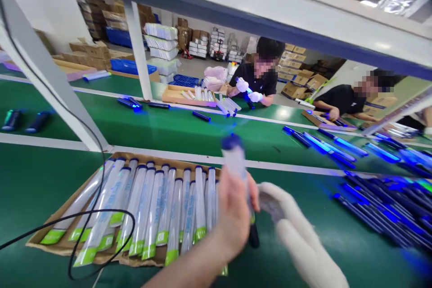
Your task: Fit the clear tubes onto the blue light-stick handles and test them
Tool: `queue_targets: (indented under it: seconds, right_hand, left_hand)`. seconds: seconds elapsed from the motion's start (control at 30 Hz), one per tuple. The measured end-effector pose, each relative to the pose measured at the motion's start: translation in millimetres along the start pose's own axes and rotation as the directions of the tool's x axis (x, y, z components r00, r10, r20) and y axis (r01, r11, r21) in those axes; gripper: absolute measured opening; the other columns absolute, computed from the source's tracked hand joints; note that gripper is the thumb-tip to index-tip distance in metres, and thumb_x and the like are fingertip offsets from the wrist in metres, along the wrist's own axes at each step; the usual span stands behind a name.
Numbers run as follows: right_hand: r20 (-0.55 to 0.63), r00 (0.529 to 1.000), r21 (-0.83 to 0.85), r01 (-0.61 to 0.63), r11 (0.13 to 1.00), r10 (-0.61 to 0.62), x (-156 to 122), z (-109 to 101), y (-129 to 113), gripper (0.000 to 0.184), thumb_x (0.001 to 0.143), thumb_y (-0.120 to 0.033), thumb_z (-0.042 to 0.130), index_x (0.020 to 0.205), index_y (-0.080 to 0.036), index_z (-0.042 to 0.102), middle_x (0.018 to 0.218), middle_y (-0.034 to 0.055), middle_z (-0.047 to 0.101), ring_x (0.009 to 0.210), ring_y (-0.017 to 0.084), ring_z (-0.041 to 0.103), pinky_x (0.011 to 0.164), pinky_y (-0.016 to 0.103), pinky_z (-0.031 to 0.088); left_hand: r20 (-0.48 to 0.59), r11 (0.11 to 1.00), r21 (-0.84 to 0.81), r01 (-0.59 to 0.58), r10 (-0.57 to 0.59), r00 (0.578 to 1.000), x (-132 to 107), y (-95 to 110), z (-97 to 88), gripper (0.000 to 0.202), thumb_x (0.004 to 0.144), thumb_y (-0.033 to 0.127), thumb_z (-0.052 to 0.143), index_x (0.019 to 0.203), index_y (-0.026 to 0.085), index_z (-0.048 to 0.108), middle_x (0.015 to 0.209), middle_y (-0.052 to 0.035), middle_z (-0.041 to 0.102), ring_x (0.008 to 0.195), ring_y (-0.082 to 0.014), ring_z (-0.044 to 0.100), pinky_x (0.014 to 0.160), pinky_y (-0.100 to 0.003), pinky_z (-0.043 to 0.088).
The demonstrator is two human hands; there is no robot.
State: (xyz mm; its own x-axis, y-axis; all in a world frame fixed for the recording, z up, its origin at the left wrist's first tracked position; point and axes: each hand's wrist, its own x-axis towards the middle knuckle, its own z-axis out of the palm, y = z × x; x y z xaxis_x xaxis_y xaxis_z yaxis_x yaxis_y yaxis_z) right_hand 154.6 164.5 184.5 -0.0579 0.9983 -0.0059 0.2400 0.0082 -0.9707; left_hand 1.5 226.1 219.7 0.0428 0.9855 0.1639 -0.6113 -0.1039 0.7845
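The left hand point(234, 209), bare, has its fingers closed around a clear tube point(234, 162) with a dark blue cap, held upright above the table point(270, 263), just beyond the right edge of a cardboard tray point(133, 259). The right hand point(278, 204) wears a white glove and is just beside the left; blur hides its fingers, so I cannot tell whether they grip anything. A dark stick point(254, 234) points down between the two hands.

The cardboard tray is shallow and holds many capped tubes point(155, 211), with blue caps at the far end and green bands at the near end, lying side by side and partly overlapping. A black cable point(133, 222) loops over its left part.

Across the green surface, a second tray point(170, 94) contains similar pale tubes, with more lying beside it near a co-worker in white gloves. Farther right, a third tray point(308, 116) holds dark sticks under another co-worker's hand. A heap of dark sticks point(388, 207), some glowing blue, covers the right side.
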Motion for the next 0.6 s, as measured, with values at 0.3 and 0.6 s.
queue_targets:
  seconds: [0.3,0.6]
  right_hand:
    - [-0.053,0.977,-0.113,-0.212,0.971,0.207,-0.2,45.0,-12.7,0.036,0.099,-0.056,0.066,0.117,-0.025,0.065,0.084,0.0006,0.069,0.065,0.018,0.061,0.059,0.03,0.053]
    - [0.378,0.905,0.776,-0.424,0.466,0.193,18.8,41.2,-25.8,0.046,0.1,-0.072,0.059,0.101,-0.026,0.052,0.062,-0.0118,0.042,0.037,0.007,0.021,0.031,0.017,0.033]
  left_hand:
    - [-0.012,0.863,-0.461,0.207,-0.24,0.971,34.4,26.8,-1.9,0.063,0.082,0.085,0.07,0.089,0.026,0.05,0.058,0.0097,0.043,0.044,-0.0086,0.033,0.036,-0.016,0.03]
    - [-0.144,0.875,-0.224,0.43,-0.466,0.873,46.5,33.7,-15.8,0.038,0.109,0.061,0.044,0.112,0.024,0.052,0.119,-0.0106,0.07,0.099,-0.0194,0.067,0.083,-0.031,0.059]
